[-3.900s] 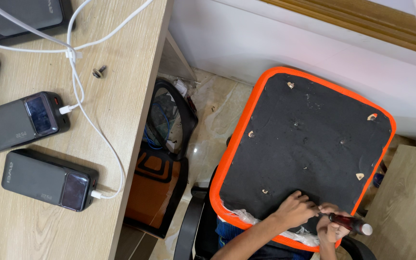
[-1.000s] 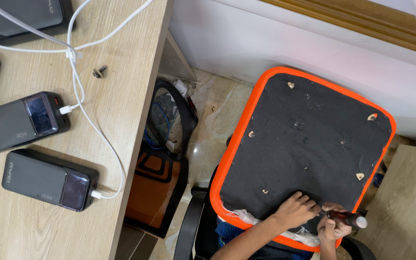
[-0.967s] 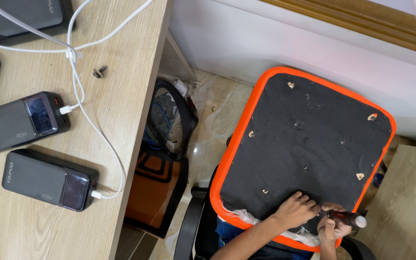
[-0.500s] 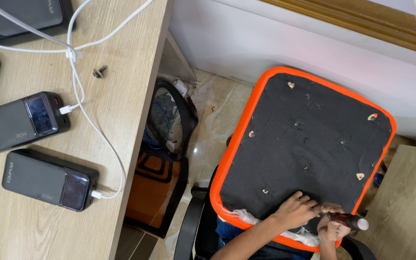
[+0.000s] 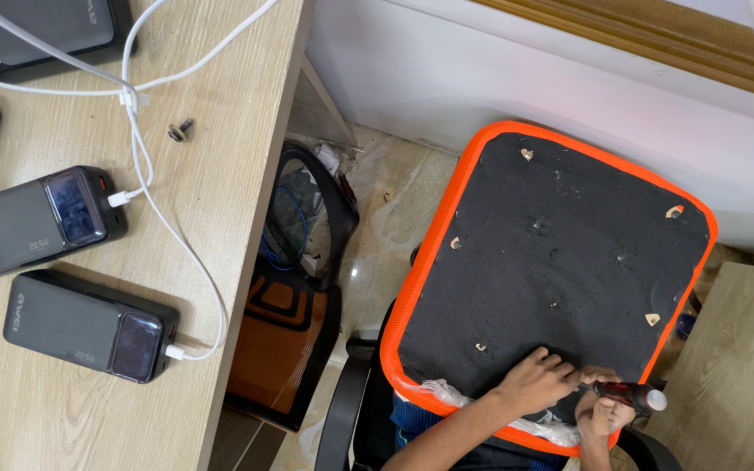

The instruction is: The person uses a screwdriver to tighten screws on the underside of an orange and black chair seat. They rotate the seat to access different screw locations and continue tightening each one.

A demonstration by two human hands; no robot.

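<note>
Under the right hand, its grip closed around a red-handled screwdriver, the tip is hidden. The left hand presses flat just beside it on the upturned chair seat; desk and tiled floor lie well left.

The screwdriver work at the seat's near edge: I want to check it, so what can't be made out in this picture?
Head view only:
- Tip of the screwdriver: hidden between the left hand and the right hand.
- What the tip meets on the seat panel: covered by the fingers.
- Right hand's grip: partly hidden by the handle.
- Loose screw on the desk: too small to tell its type.
</note>
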